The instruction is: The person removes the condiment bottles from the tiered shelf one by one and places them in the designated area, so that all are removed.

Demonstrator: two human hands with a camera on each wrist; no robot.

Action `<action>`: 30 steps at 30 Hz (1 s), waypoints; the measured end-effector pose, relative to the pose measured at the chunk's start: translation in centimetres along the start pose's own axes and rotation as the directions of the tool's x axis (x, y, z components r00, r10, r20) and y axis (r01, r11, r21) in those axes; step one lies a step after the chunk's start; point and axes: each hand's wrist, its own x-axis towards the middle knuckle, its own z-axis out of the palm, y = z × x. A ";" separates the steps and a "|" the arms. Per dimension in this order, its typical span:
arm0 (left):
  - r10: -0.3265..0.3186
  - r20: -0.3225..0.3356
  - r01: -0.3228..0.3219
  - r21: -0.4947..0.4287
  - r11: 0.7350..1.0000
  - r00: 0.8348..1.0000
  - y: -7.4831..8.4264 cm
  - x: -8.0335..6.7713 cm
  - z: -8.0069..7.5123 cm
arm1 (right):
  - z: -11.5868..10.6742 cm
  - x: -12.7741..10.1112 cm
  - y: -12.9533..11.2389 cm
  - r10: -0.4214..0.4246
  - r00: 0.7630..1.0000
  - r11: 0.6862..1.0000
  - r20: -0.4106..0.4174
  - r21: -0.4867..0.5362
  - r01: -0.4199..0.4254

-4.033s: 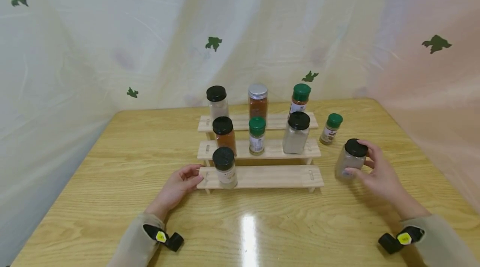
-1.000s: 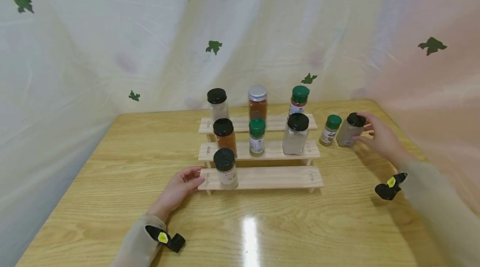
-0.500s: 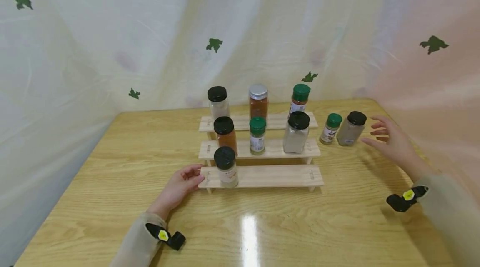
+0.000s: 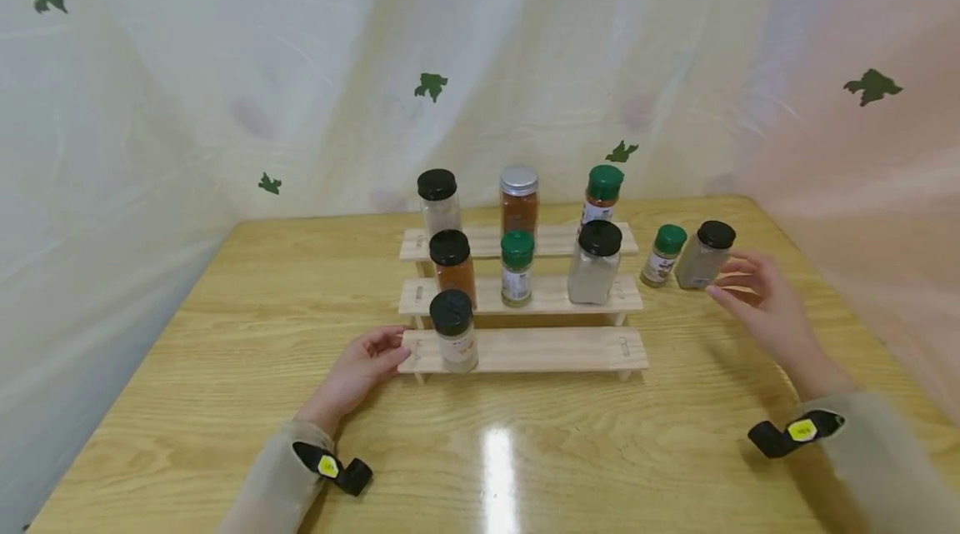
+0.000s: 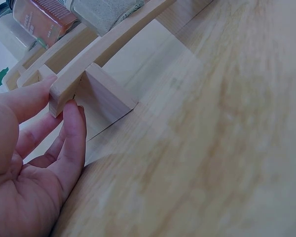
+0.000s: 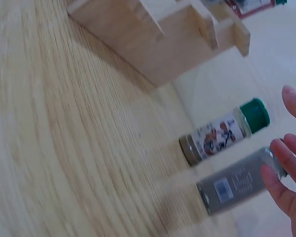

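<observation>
Rack (image 4: pixel 555 349) pinched, grey jar (image 4: pixel 701 263) unheld

Right of the left hand (image 4: pixel 363 371), which pinches its end, the rack looks stiff. The right hand (image 4: pixel 775 321), fingers parted, grips nothing beside the jar: probably slippery, best taken round the body.

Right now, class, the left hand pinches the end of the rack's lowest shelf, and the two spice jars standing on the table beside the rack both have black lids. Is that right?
Not quite: the head view shows that the spice jar nearer the rack has a green lid; only the farther jar has a black lid. The rest stands.
</observation>
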 end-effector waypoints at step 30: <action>-0.004 0.006 0.004 -0.016 1.000 1.000 -0.1 0.0 0.0 | 7.2 -1.3 -8.8 -0.364 0.927 0.907 0.091 0.263 0.330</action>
